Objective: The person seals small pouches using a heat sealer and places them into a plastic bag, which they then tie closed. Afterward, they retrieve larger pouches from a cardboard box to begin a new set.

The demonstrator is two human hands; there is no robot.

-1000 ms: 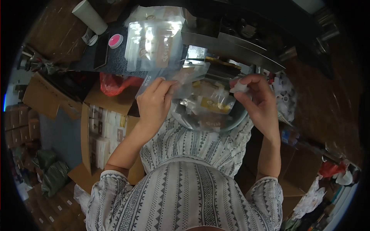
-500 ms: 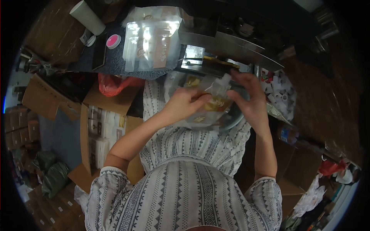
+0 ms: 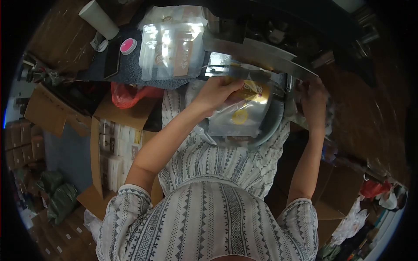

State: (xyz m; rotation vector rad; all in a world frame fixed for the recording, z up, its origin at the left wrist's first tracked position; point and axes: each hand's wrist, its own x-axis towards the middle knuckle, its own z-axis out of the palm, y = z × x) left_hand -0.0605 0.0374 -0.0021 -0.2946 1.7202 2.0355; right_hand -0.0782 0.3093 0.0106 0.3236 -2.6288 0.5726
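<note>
My left hand (image 3: pixel 217 95) is closed on the upper left part of a clear plastic pouch (image 3: pixel 237 124) with yellow and gold print. The pouch hangs over a round grey basin (image 3: pixel 278 117) in my lap, its top edge up against a metal machine (image 3: pixel 257 67). Off to the right, my right hand (image 3: pixel 312 100) has its fingers curled at the right end of the machine's long metal plate (image 3: pixel 281 58), beside the pile of small white pieces it partly covers. What those fingers hold, if anything, is hidden.
Flat clear pouches (image 3: pixel 172 48) lie stacked on a blue-grey towel (image 3: pixel 130 69), near a pink-topped round tin (image 3: pixel 128 46), a phone (image 3: pixel 112 56) and a white cup (image 3: pixel 99 19). An open cardboard box (image 3: pixel 95 161) with packed goods stands left; a red bag (image 3: pixel 126 96) hangs above it.
My right hand has moved right, away from the pouch's spout, to the machine's right end. My left hand has shifted up and turned the pouch, bringing its top against the machine.
</note>
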